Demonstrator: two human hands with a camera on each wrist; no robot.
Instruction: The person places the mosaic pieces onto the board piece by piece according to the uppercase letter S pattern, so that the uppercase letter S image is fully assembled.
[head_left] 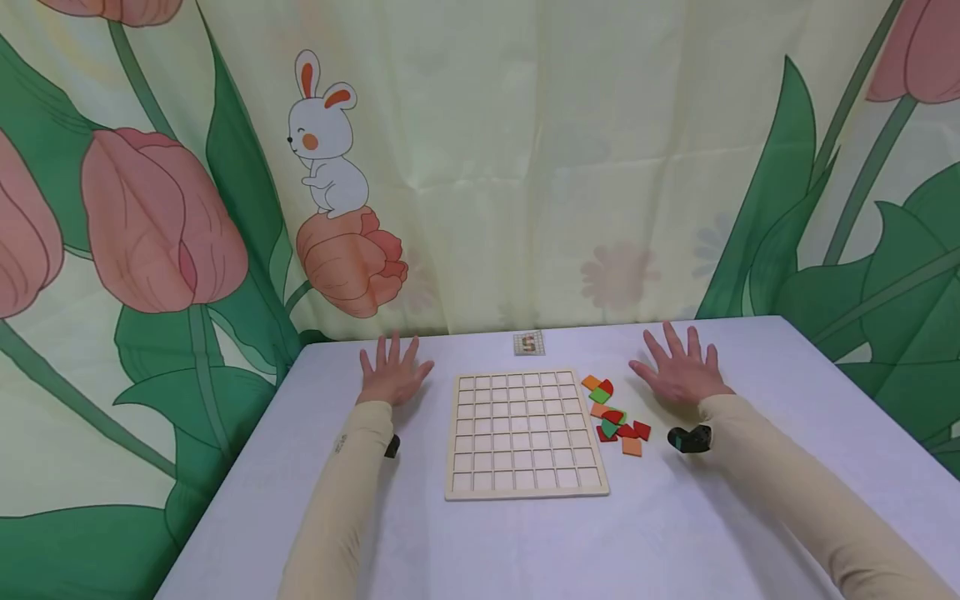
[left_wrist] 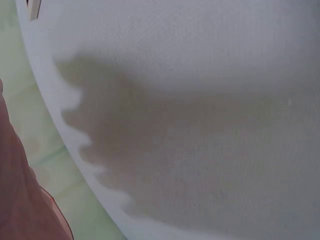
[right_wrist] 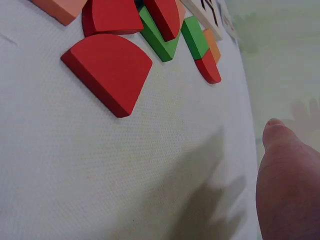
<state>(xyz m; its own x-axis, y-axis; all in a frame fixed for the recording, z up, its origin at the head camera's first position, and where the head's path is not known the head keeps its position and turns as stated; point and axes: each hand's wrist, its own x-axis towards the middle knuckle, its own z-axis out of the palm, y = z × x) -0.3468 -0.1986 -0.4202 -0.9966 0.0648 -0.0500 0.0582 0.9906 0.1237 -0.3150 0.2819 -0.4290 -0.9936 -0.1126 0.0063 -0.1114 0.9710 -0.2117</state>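
My left hand (head_left: 392, 377) is spread with straight fingers over the table's far left part, left of a wooden grid board (head_left: 522, 495). Its shadow falls on the white cloth in the left wrist view. On the other side my right hand (head_left: 681, 371), fingers also spread, holds nothing. Between it and the board lies a loose group of flat wooden pieces: an orange square (head_left: 632, 447), a red quarter-round piece (right_wrist: 111, 70), a green piece (right_wrist: 195, 37) and several others. The board's square cells hold no pieces.
A small card (head_left: 529, 342) with a grid and a picture lies behind the board near the table's far edge. The table (head_left: 517, 550) has a white cloth. Behind it hangs a curtain (head_left: 480, 167) printed with tulips and a rabbit. Dark wrist cameras (head_left: 690, 439) sit under both sleeves.
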